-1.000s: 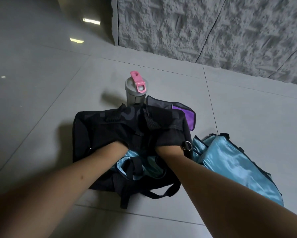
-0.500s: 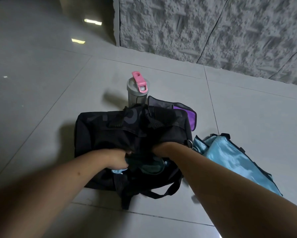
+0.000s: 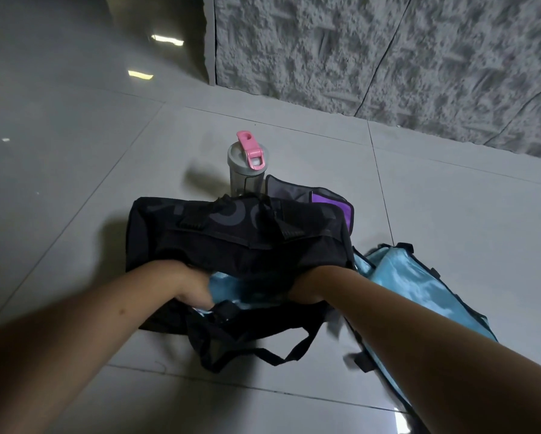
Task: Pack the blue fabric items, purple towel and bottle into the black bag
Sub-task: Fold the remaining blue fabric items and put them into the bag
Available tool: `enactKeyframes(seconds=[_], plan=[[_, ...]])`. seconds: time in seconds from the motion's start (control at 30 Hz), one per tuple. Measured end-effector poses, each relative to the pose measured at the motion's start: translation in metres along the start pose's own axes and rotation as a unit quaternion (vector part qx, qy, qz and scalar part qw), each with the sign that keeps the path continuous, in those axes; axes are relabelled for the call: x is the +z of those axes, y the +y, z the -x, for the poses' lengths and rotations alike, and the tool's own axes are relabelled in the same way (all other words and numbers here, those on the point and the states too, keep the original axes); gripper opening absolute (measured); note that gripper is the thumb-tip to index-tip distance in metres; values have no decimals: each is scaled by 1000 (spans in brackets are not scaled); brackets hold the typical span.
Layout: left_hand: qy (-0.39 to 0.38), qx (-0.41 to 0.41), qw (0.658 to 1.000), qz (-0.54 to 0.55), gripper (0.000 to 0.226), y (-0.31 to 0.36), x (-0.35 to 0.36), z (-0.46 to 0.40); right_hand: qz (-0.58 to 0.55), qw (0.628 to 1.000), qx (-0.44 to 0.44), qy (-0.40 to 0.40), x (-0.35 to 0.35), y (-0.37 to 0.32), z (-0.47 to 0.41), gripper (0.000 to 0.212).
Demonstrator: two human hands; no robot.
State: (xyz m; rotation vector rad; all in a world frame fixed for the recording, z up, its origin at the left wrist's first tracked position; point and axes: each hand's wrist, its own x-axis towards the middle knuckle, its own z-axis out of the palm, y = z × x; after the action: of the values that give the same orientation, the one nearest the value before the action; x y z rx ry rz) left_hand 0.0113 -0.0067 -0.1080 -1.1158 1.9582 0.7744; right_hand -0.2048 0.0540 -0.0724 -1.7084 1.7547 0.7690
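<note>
The black bag [image 3: 241,242] lies on a glossy pale tiled floor [image 3: 75,183]. We reach in: our left hand [image 3: 191,289] and right hand [image 3: 303,288] are at its opening beside blue fabric [image 3: 228,289]; grips unclear. Bottle [image 3: 247,166] and purple towel [image 3: 331,203] stand behind; more blue fabric [image 3: 419,292] right, below a rough grey wall [image 3: 388,51].

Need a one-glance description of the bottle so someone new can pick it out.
Start at the black bag in the middle of the tiled floor. Just beyond its far edge, toward the rough grey wall, the bottle stands upright beside the purple towel. It is the only hard, upright thing there: smoky clear body, grey lid, pink flip cap.
</note>
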Motion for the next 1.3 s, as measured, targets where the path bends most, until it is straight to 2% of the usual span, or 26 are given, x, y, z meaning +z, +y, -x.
enactKeyframes(seconds=[0.03, 0.1, 0.13, 0.2, 0.3, 0.37, 0.47, 0.53, 0.63, 0.73, 0.9, 1.0, 1.03, 1.1, 1.13, 1.2, 1.3], plan=[[13, -7, 999, -36, 14, 5, -1, 4, 9, 1000, -21, 4, 2, -3, 1, 60], [43, -26, 996, -71, 18, 14, -4, 9, 0, 998, -56, 10, 3, -8, 5, 61], [58, -33, 996, -59, 23, 15, -4, 8, -31, 996, -79, 13, 6, -9, 6, 56], [71, -72, 994, -50, 28, 17, -5, 12, -105, 986, -125, 19, 13, -8, 7, 32], [85, -165, 980, -77, 41, 11, 4, 7, -112, 979, -170, 27, 20, 0, 13, 15], [105, -185, 971, -108, 41, 7, 7, 6, -94, 977, -186, 37, 23, 2, 17, 18], [136, -168, 967, -132, 38, 8, 1, 5, -108, 973, -201, 42, 29, 4, 24, 27], [123, -135, 978, -97, 40, 14, -1, 4, -95, 970, -217, 59, 32, 3, 28, 27], [83, -33, 996, -29, 48, 29, 4, 2, -88, 960, -237, 116, 34, -2, 37, 25], [58, 20, 998, -30, 45, 43, 14, 2, -90, 945, -247, 196, 38, 5, 47, 22], [-23, -8, 992, -127, 63, 59, 15, 18, -72, 953, -240, 169, 52, 16, 66, 19], [-99, -66, 971, -208, 43, 68, 12, 28, -92, 941, -260, 194, 62, 14, 70, 24], [-97, -89, 969, -209, 52, 68, 10, 30, -107, 936, -263, 209, 66, 13, 71, 27], [-80, -88, 969, -217, 88, 65, 4, 31, -157, 916, -264, 258, 71, 15, 75, 30], [-69, -77, 972, -212, 96, 69, -1, 36, -197, 902, -252, 289, 73, 18, 78, 26], [-40, -51, 974, -218, 86, 85, -9, 43, -299, 864, -192, 356, 75, 32, 84, 17], [3, 9, 980, -201, 34, 126, -16, 45, -443, 797, -59, 405, 83, 76, 88, 15]])
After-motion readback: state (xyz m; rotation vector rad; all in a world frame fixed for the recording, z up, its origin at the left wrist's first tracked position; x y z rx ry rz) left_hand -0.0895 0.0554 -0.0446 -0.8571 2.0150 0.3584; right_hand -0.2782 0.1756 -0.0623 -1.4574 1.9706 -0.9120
